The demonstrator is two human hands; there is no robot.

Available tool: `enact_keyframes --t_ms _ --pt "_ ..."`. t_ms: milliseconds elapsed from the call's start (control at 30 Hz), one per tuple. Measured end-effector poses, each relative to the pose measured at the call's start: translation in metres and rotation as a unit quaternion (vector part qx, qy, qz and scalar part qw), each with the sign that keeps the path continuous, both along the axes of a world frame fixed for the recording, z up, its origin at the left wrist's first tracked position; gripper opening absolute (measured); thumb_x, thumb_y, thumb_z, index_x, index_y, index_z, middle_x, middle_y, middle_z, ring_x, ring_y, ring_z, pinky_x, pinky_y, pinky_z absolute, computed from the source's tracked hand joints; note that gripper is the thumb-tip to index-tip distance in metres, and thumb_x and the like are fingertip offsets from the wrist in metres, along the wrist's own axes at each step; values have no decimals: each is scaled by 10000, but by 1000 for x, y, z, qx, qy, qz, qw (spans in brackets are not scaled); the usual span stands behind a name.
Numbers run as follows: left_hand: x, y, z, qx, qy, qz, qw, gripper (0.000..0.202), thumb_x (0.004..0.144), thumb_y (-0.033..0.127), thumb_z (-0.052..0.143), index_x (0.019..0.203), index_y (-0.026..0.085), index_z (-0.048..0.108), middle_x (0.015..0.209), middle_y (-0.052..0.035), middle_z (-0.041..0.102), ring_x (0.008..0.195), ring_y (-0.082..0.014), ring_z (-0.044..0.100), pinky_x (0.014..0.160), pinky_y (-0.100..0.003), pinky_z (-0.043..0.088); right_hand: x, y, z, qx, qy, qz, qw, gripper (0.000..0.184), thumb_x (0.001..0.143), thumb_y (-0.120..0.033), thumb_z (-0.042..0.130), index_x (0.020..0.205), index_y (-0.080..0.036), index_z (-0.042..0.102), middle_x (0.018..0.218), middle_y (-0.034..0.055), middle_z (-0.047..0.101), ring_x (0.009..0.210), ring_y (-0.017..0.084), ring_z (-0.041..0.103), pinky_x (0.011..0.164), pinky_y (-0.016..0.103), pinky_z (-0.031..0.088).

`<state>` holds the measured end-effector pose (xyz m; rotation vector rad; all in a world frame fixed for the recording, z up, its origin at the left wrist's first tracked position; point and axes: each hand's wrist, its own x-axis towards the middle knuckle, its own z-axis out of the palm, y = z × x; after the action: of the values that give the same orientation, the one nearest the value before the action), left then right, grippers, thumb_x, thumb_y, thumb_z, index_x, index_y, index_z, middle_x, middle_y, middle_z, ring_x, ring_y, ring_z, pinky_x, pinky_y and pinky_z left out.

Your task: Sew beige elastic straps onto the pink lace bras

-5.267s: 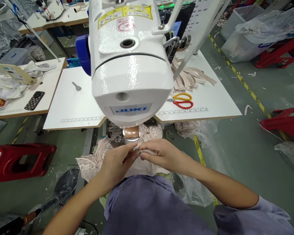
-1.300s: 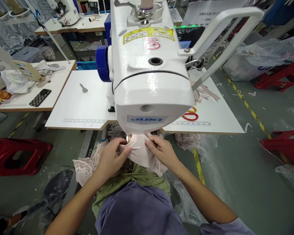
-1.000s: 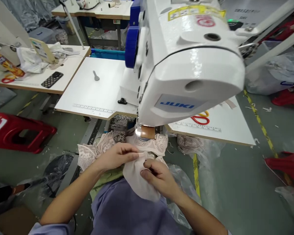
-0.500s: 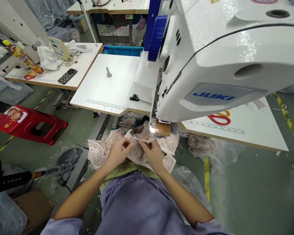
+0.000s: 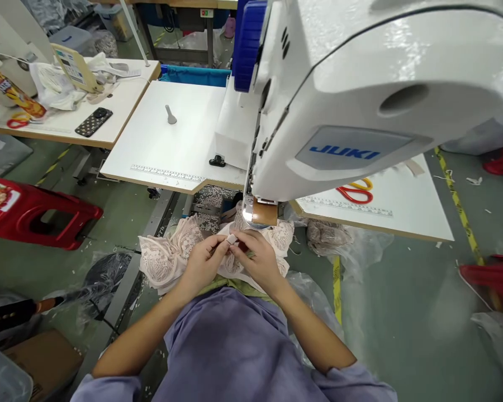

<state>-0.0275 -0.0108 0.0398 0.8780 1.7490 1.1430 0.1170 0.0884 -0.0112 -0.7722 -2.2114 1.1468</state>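
Fingers [image 5: 218, 252] of our left hand [image 5: 201, 263] and right hand [image 5: 257, 258] pinch a small pale tab [image 5: 232, 239] on the lace garment [image 5: 167, 259] in our lap, just under the sewing machine [image 5: 360, 100]. Below the table [image 5: 184, 134], a clear plastic bag [image 5: 339, 243] holds more lace.

A pale pink lace garment [image 5: 165, 262] lies crumpled just below the sewing machine [image 5: 360, 100] head, one patterned cup spilling out to the left, and its small whitish strap end [image 5: 232, 239] is raised at the middle, pinched between left hand [image 5: 203, 262] and right hand [image 5: 255, 258]
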Motion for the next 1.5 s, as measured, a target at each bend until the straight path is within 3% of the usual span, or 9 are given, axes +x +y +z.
enact_keyframes --t_ms 200,333,433,567,733,867,967,1167,1500 --pt "8 12 -4 -19 -24 -6 1000 330 954 447 468 942 178 658 851 -30 673 824 -172 624 760 -277 494 -4 -7 -12 51 85 -52 994 188 941 -296 576 1008 -253 746 956 82 723 860 195 684 762 340 575" --pt "6 25 -15 -38 83 -15 996 361 938 457 484 735 177 587 667 4 574 669 -149 540 637 -265 407 7 11 -28 157 47 22 986 220 947 -277 529 922 -257 747 946 62 753 875 179 696 799 316 566" --pt "-1 31 -20 -43 137 -50 988 392 944 451 461 670 185 551 631 6 559 627 -148 525 620 -269 383 34 79 -27 203 -85 18 975 256 954 -274 484 1035 -241 724 1060 54 746 982 173 680 872 292 541" --pt "-5 31 -23 -55 189 -112 974 418 946 464 436 652 192 558 588 3 552 581 -156 511 596 -280 354 90 210 3 199 -300 -230 904 498 899 -62 357 1374 -46 504 1365 220 570 1257 270 518 1037 401 410" --pt "3 30 -15 -68 85 -120 987 400 946 498 432 754 192 602 632 1 570 585 -154 513 596 -273 385 133 281 23 164 -393 -138 894 454 845 -133 534 1296 -102 583 1140 201 669 1006 283 615 856 352 453" --pt "4 30 -5 -43 -23 -108 993 367 945 464 464 804 169 630 729 -14 615 647 -139 528 625 -257 406 156 230 10 206 -407 -105 884 426 906 -327 507 1280 -134 575 1115 192 644 899 289 645 723 352 475" --pt "3 28 -1 -33 -129 -66 989 309 935 425 514 849 159 646 801 -21 647 675 -122 527 637 -243 405 167 156 5 189 -310 -128 923 417 892 -377 512 1239 -153 571 1103 167 661 902 288 656 717 366 498" --pt "5 29 3 -36 -256 -38 965 288 914 417 573 833 154 654 824 -21 640 678 -99 508 648 -229 412 130 17 23 57 -209 -10 976 410 777 -303 641 1177 -233 582 1108 111 676 808 242 668 598 334 528" --pt "11 30 9 -50 -93 -93 990 270 932 356 478 844 165 646 828 -32 677 687 -131 568 659 -255 449 74 7 21 80 -120 7 989 372 823 -245 632 1191 -237 574 1171 101 673 953 248 659 791 399 550"
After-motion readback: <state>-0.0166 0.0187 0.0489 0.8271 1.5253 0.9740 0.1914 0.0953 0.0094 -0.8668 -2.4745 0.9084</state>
